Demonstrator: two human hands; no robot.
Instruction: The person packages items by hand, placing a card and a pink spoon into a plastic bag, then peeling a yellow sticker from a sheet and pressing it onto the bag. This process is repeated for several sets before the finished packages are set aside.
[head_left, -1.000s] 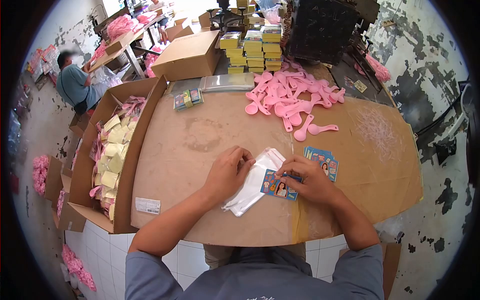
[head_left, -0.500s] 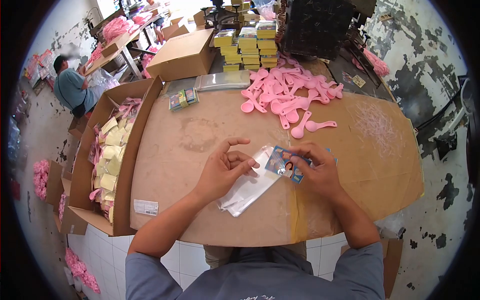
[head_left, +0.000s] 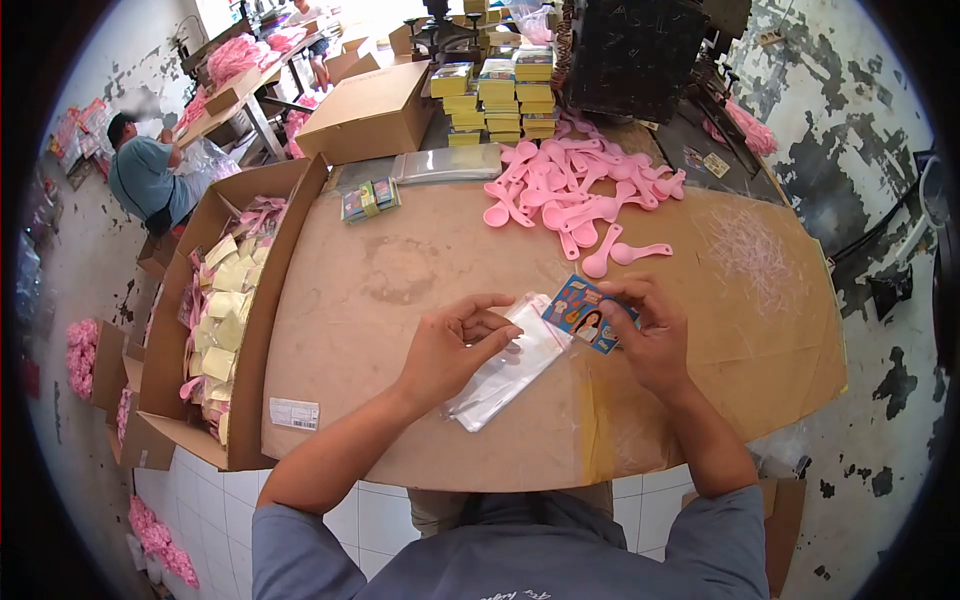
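A blue printed card (head_left: 584, 312) with small pictures on it is pinched in my right hand (head_left: 650, 335), tilted above the table. My left hand (head_left: 455, 350) hovers at the left edge of a stack of clear plastic bags (head_left: 510, 372), its thumb and fingers curved with a gap between them; no object shows in it. The bags lie slanting on the cardboard-covered table (head_left: 350, 330), under and between both hands. Beyond the hands is a pile of pink scoops (head_left: 570, 190), with two scoops lying at its near side.
An open carton (head_left: 250, 380) of packed pieces stands at the left. Farther back are a banded card bundle (head_left: 370, 199), plastic sleeves (head_left: 447, 163), a closed box (head_left: 365, 108) and card stacks (head_left: 497, 95). Thin strips (head_left: 755, 250) lie right. A person (head_left: 150, 175) sits back left.
My right hand has turned the card so its printed face shows more, and has moved slightly right. The fingers of my left hand have come lower and closer to the bags.
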